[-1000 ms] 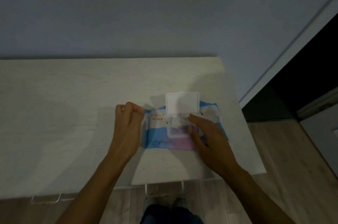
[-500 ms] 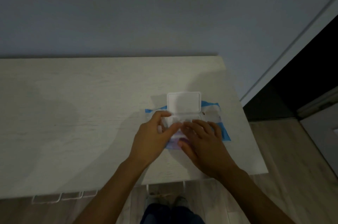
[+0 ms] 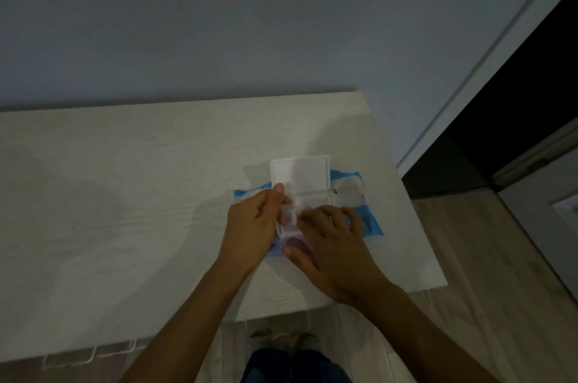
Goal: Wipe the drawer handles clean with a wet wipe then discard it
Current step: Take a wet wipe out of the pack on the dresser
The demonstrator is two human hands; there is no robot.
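Note:
A blue and white wet wipe pack (image 3: 355,195) lies on the pale wooden drawer unit top (image 3: 156,195), near its right end. Its white flip lid (image 3: 300,174) stands open toward the wall. My left hand (image 3: 253,226) is at the pack's opening and pinches a white wet wipe (image 3: 292,216) between thumb and fingers. With fingers spread flat, my right hand (image 3: 331,238) presses down on the pack and covers its near half. White drawer handles (image 3: 68,357) peek out below the front edge at the lower left.
A plain wall rises behind the unit. To the right are a white door frame (image 3: 488,69), a dark doorway (image 3: 516,119) and wood floor (image 3: 469,242). My legs and feet (image 3: 281,348) show below the front edge.
My left hand left the pack's left end and came to the opening, where it now pinches the wipe. My right hand shifted from the opening to lie flat on the pack.

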